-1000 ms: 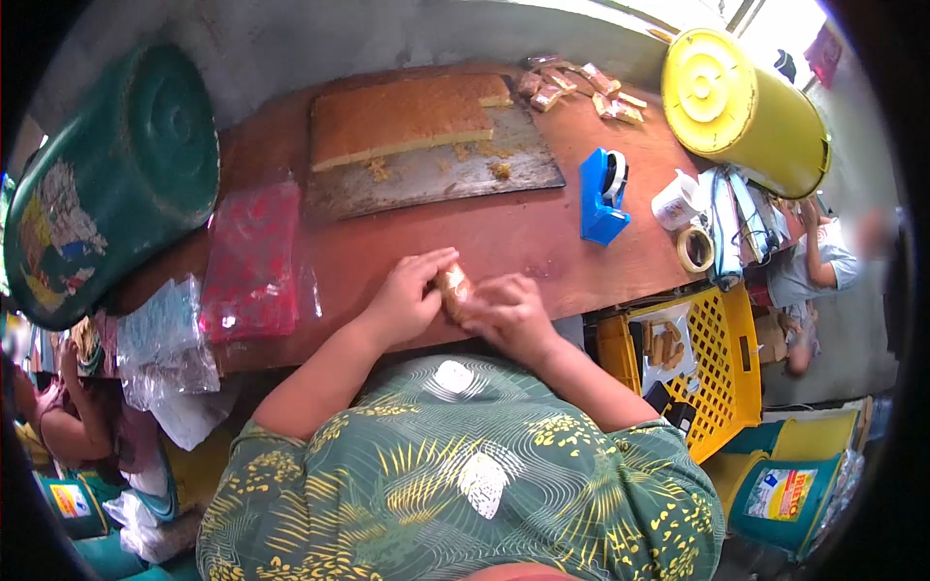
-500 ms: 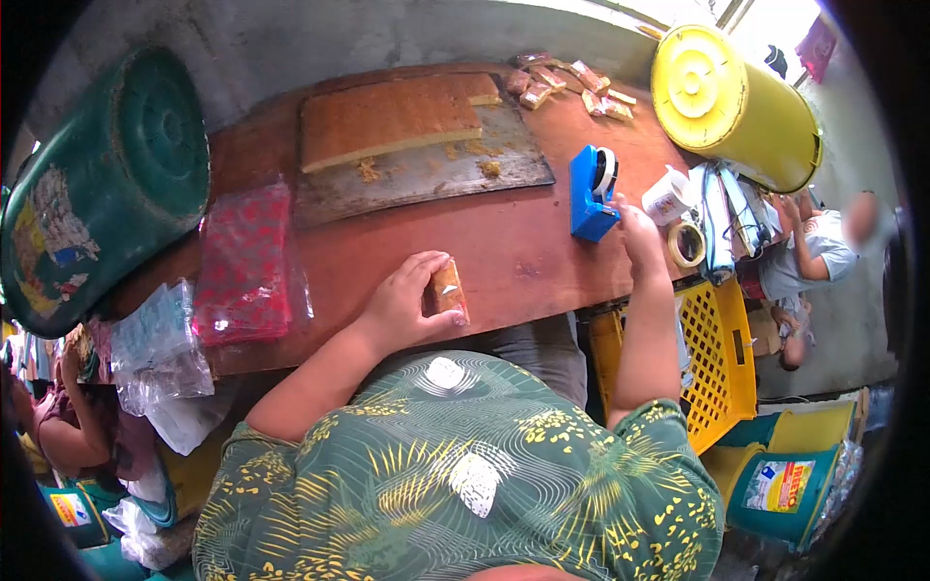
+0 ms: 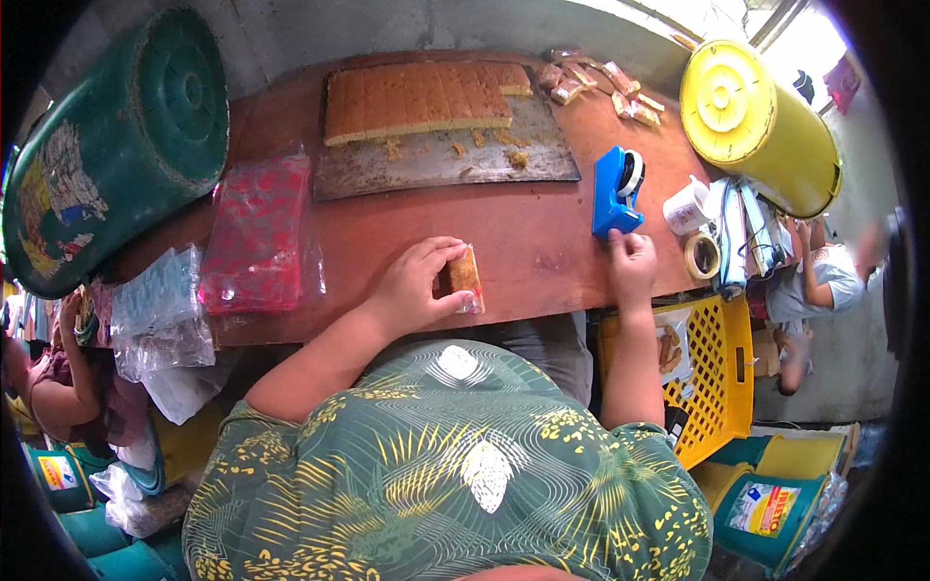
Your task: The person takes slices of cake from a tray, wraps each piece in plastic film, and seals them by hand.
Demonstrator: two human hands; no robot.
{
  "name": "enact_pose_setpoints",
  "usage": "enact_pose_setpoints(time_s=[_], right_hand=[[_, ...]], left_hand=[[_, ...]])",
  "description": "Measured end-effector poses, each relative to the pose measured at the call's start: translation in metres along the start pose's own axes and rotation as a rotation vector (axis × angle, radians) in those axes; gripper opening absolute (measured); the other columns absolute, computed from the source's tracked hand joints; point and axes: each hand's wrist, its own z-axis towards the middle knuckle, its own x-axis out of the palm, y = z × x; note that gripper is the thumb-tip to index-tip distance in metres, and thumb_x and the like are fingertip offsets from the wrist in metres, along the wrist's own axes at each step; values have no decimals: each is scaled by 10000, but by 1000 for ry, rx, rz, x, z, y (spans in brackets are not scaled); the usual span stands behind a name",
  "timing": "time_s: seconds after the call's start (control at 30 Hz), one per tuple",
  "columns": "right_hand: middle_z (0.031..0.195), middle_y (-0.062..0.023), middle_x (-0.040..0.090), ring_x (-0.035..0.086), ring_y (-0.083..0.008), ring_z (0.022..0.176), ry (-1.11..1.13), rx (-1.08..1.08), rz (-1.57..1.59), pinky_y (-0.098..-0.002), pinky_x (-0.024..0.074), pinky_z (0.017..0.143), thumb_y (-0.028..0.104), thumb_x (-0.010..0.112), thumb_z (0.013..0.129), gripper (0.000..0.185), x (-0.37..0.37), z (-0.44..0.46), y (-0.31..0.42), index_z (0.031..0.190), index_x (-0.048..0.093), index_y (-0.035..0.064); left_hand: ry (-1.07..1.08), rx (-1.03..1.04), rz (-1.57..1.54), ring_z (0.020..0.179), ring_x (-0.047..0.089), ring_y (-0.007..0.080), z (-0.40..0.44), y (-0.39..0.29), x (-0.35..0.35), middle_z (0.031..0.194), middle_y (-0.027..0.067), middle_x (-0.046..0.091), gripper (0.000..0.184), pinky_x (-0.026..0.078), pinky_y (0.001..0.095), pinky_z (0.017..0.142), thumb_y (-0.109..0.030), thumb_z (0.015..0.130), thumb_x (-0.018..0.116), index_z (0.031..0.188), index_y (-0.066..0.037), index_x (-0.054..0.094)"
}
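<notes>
My left hand [image 3: 426, 279] is closed around a small wrapped slice of cake [image 3: 467, 279], holding it against the table near the front edge. The slice is golden brown in clear plastic. My right hand [image 3: 632, 254] has its fingers curled into a pinch just below the blue tape dispenser [image 3: 610, 198]; anything between the fingertips is too small to make out. A roll of tape sits in the dispenser. Beyond my hands, a metal tray [image 3: 426, 172] bears a large sheet of brown cake [image 3: 417, 102] cut into strips, with crumbs along its front.
Several wrapped slices [image 3: 605, 85] lie at the back right. Red-patterned plastic bags [image 3: 257, 237] and clear bags [image 3: 160, 295] are at left, below a green bin [image 3: 126, 145]. A white mug [image 3: 686, 206], tape roll [image 3: 702, 257], yellow bin [image 3: 760, 126] and yellow crate [image 3: 722, 378] stand right.
My right hand has drawn down from the dispenser's tape end toward me, its fingers now curled in. My left hand still holds the wrapped slice. The camera view has shifted slightly.
</notes>
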Motion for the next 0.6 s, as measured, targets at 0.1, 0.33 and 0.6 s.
enact_pose_setpoints(time_s=[0.1,0.33,0.6], right_hand=[[812,-109,673,650,-241,864,296,-30,358,-382,524,841,155,789,918,133,28,-38,68,842,784,46],[1012,-112,650,669,-263,818,744,-350,440,-356,582,748,143,907,800,289,64,-73,126,1029,756,52],[1157,-108,624,661,-214,838,276,-117,472,-345,584,737,90,895,802,487,64,-32,132,1213,632,87]], left_hand=[[-10,-5,-36,1318,587,345,1,-3,0,1412,194,604,657,458,425,1144,-296,836,859,1367,9,621],[-39,11,-72,1311,591,355,-3,3,3,1396,197,613,526,470,427,1134,-117,846,758,1341,10,631],[-45,107,124,1277,595,379,-2,-1,1,1375,197,625,512,461,470,1119,-75,789,750,1286,-22,638]])
